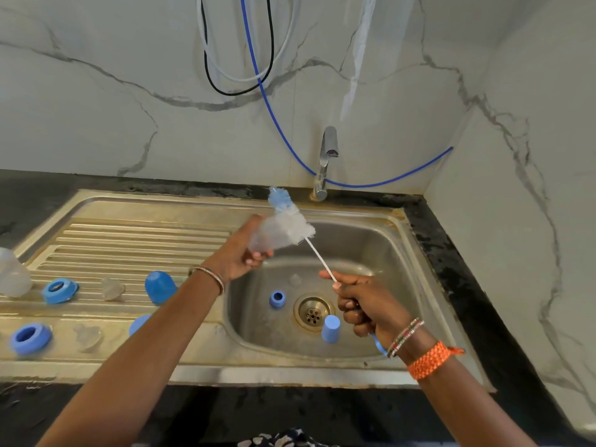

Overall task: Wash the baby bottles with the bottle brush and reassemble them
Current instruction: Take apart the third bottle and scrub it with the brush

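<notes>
A: Left hand [240,253]?
B: Fingers are wrapping closed around a clear bottle [269,235], held tilted over the sink basin [380,253]. The bottle is blurring, so its edges are hard to make out.
A: Right hand [364,304]?
B: Fingers are clamping on the wire stem of the bottle brush [290,221]. The bristle head is sitting at the bottle, toward 11 o'clock from the right hand; can't tell how far it is going inside. The brush's blue handle end is mostly hiding behind the wrist.
A: In the basin?
B: A small blue ring [277,299] is lying at 9 o'clock of the drain [313,312], a light blue cap [331,329] at 5 o'clock.
A: Drainboard?
B: Another clear bottle [13,274] is getting cut off at the left edge. Two blue collars [59,290] [30,338], a blue dome cap [159,287], and two clear nipples [112,288] [88,337], faint and smeared. A second blue cap [138,324] is partly hiding behind the left forearm.
A: Tap [325,162]?
B: At 12 o'clock of the basin.
</notes>
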### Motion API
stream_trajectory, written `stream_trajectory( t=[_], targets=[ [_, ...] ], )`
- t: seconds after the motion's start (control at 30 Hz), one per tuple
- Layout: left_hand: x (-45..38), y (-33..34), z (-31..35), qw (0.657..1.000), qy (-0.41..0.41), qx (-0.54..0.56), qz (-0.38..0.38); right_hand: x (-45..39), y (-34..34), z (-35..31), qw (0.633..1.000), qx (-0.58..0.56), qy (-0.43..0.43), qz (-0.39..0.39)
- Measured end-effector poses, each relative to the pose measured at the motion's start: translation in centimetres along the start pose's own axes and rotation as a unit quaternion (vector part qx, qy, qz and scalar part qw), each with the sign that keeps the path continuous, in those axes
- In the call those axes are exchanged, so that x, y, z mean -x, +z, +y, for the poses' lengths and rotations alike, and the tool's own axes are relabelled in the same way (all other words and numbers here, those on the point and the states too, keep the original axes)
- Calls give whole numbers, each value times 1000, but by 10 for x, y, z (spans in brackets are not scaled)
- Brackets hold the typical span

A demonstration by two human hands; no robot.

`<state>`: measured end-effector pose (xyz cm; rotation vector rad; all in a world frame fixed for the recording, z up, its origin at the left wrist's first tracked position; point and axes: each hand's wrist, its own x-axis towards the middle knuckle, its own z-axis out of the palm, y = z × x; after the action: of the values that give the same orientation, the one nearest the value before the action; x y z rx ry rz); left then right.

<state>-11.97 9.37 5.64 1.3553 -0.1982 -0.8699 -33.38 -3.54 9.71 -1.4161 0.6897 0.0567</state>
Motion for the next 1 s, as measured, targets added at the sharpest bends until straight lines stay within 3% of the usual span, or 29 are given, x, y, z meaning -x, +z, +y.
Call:
stream_trajectory(
  t=[0.1, 0.2, 0.3, 0.37, 0.47, 0.57, 0.67, 0.73, 0.8, 0.87, 1.0],
  targets=[
    [0, 11, -5, 1000, 4, -16, 0, -5, -1, -3, 1000, -10, 0, 10],
    [-10, -7, 8, 985, 76, 35, 148, 4, -9, -2, 1000, -16, 0, 8],
    [-15, -18, 3, 962, 122, -65, 234, 13, -11, 0, 999, 10, -34, 24],
    [-14, -13, -5, 964, 136, -94, 210, 8, -7, 2, 988, 91, -102, 66],
    [-5, 3, -5, 967, 185, -108, 139, -16, -1, 10, 907, 304, -226, 184],
    [0, 8, -5, 956, 226, -154, 109, -45, -6, 13, 870, 348, -230, 262],
    [3, 2, -11, 970, 196, -106, 97, -64, -17, 12, 854, 381, -218, 280],
    [3, 0, -16, 984, 151, -43, 88, -70, -17, 11, 871, 330, -246, 267],
    [5, 3, -25, 994, 92, 31, 40, -75, -4, 9, 913, 190, -273, 234],
    [10, 12, -35, 997, 37, 74, -12, -81, 15, 6, 933, 89, -277, 214],
    [14, 19, -56, 995, 5, 94, -42, -96, 32, 2, 940, 71, -258, 211]
  ],
)
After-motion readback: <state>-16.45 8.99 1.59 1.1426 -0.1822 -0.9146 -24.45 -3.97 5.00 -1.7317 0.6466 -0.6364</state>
